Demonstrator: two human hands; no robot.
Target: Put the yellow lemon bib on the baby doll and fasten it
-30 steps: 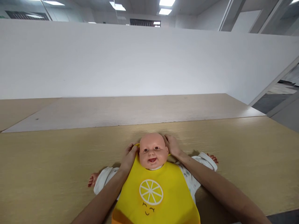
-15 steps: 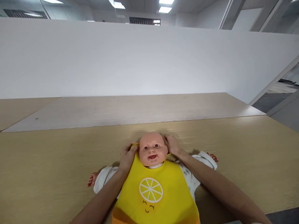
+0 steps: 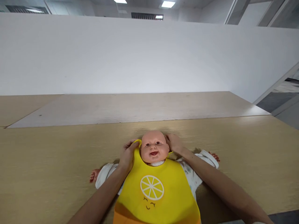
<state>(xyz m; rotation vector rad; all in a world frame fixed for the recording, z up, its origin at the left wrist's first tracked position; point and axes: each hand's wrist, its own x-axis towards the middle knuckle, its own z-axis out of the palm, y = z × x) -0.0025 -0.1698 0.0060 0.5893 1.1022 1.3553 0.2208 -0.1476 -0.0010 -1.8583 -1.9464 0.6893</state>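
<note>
A baby doll [image 3: 154, 148] in white clothes lies on its back on the wooden table [image 3: 58, 168], head away from me. A yellow bib [image 3: 153, 189] with a lemon face print covers its chest. My left hand [image 3: 127, 155] is closed on the bib's left neck strap beside the doll's head. My right hand [image 3: 174, 143] is curled at the right side of the head, on the other strap end, which is mostly hidden behind the head.
A paler wooden tabletop [image 3: 130, 107] adjoins beyond, backed by a tall white partition wall [image 3: 140, 53]. The table's right corner drops to a dark floor [image 3: 280, 102]. The doll's arms are spread to both sides.
My left hand has lifted the left strap a little higher beside the doll's head. The camera tilted slightly; the doll and my right hand stayed about where they were.
</note>
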